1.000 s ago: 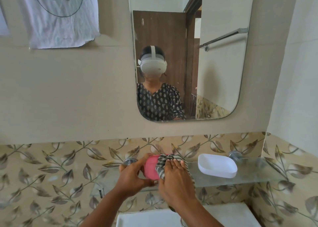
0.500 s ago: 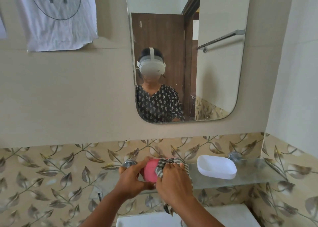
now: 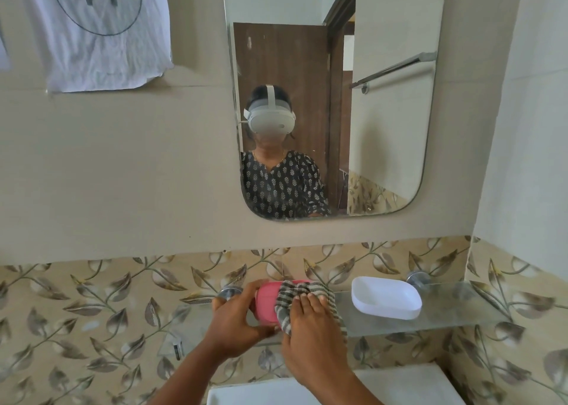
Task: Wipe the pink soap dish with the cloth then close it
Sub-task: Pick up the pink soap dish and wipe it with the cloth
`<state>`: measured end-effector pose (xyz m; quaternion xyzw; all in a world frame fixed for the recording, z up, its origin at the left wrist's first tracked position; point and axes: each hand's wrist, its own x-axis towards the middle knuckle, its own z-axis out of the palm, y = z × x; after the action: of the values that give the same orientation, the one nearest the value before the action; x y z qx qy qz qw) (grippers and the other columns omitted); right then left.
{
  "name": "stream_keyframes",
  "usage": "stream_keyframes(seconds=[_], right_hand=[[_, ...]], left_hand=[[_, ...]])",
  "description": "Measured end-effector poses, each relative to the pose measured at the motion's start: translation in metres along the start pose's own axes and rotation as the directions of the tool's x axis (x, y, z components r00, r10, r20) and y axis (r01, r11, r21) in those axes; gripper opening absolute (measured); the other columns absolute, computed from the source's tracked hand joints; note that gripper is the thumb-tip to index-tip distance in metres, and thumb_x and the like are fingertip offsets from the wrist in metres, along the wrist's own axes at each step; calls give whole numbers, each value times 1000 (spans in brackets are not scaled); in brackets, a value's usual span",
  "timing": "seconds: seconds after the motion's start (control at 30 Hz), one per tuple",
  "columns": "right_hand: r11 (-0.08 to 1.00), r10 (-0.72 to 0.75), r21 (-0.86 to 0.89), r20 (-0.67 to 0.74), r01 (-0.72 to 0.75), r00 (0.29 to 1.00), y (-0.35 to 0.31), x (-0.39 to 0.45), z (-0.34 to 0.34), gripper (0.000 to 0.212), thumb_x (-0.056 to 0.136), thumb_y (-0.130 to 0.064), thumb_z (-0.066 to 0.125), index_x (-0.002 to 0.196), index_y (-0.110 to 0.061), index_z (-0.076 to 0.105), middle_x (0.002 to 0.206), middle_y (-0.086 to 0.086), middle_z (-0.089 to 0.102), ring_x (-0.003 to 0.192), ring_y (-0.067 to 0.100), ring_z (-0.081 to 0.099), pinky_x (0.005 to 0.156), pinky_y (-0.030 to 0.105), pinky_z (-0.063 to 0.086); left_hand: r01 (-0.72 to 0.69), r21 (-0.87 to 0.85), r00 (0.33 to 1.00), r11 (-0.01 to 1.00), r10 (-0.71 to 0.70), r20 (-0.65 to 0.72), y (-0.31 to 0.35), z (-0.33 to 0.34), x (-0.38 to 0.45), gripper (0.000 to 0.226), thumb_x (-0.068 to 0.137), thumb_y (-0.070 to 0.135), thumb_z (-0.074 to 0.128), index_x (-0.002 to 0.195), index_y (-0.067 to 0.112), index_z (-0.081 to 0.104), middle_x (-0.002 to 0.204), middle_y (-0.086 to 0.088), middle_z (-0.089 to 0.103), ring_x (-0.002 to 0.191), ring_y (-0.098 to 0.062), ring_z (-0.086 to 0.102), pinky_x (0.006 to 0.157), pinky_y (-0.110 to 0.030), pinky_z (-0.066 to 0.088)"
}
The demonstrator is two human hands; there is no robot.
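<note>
Left hand grips pink soap dish; right hand presses cloth on it.

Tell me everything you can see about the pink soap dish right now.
The pink soap dish looks like smooth plastic with rounded corners. It is held tilted on edge at the glass shelf. The left hand grips its left side; the right hand presses a checked cloth over its right part, hiding that half. Its inside cannot be seen.
</note>
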<state>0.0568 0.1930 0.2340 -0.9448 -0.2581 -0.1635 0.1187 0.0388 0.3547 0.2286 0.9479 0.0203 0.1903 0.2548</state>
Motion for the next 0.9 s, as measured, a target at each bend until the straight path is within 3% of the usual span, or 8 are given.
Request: stream_keyframes(seconds=[0.07, 0.13, 0.27, 0.43, 0.53, 0.63, 0.73, 0.9], right_hand=[[1000, 21, -5, 0, -21, 1000, 1, -2, 7, 66, 47, -46, 67, 98, -6, 75, 102, 8, 74, 99, 20, 68, 107, 35, 31], [999, 44, 25, 24, -45, 999, 3, -3, 19, 69, 36, -46, 68, 91, -6, 77, 95, 8, 75, 92, 21, 71, 112, 36, 30], [995, 88, 48, 40, -90, 995, 4, -2, 26, 68, 43, -45, 62, 94, -1, 75, 98, 13, 74, 94, 25, 71, 108, 35, 9], [997, 73, 39, -27, -72, 997, 2, 8, 22, 70, 47, -45, 63, 98, 2, 73, 101, 14, 73, 97, 26, 69, 104, 37, 43], [997, 65, 48, -29, -64, 997, -2, 12, 23, 67, 48, -42, 62, 99, -1, 74, 103, 10, 73, 100, 23, 69, 94, 39, 45], [996, 42, 74, -20, -40, 999, -6, 13, 20, 62, 64, -39, 50, 112, -5, 69, 119, 8, 68, 116, 21, 60, 110, 37, 31], [975, -127, 184, -14, 128, 992, -11, 11, 15, 83, 73, -40, 12, 146, -8, 31, 156, 5, 26, 146, 16, 14, 117, 36, -9], [920, -247, 303, -49, 250, 968, -7, 12, 11, 64, 87, -24, 34, 149, -11, 24, 159, -2, 18, 146, 7, 3, 116, 22, -8]], left_hand=[[-1, 6, 1000, 1000, 1, -3, -2, 2, 1, 88, 57, 70, 61, 135, 42, 31, 107, 26, 60, 98, 3, 53, 84, -29, 17], [-2, 14, 1000, 1000, 2, 2, -2, 1, 1, 92, 57, 71, 64, 137, 44, 27, 110, 27, 57, 102, 5, 51, 88, -28, 16], [-4, 5, 1000, 1000, 4, 26, 3, -3, 0, 90, 52, 74, 63, 131, 51, 28, 100, 35, 53, 91, 20, 42, 85, -27, 17], [-1, 3, 1000, 1000, 1, 28, 6, -5, 0, 81, 51, 70, 66, 121, 59, 26, 90, 38, 51, 88, 25, 34, 83, -27, 17], [-12, -14, 1000, 1000, 12, 8, 6, -5, 0, 76, 55, 63, 72, 118, 61, 29, 89, 38, 53, 88, 24, 37, 87, -11, 12], [-18, -44, 1000, 999, 19, 8, 4, -3, 1, 70, 55, 64, 70, 116, 63, 33, 90, 39, 58, 90, 21, 44, 85, -24, 18], [-1, -64, 1000, 998, 2, 11, 0, -1, 1, 70, 60, 59, 65, 121, 63, 30, 97, 42, 57, 99, 17, 47, 89, -27, 17], [9, -77, 1000, 997, -7, 25, -1, -2, 1, 86, 52, 62, 52, 133, 53, 25, 102, 46, 45, 103, 12, 45, 93, -29, 18]])
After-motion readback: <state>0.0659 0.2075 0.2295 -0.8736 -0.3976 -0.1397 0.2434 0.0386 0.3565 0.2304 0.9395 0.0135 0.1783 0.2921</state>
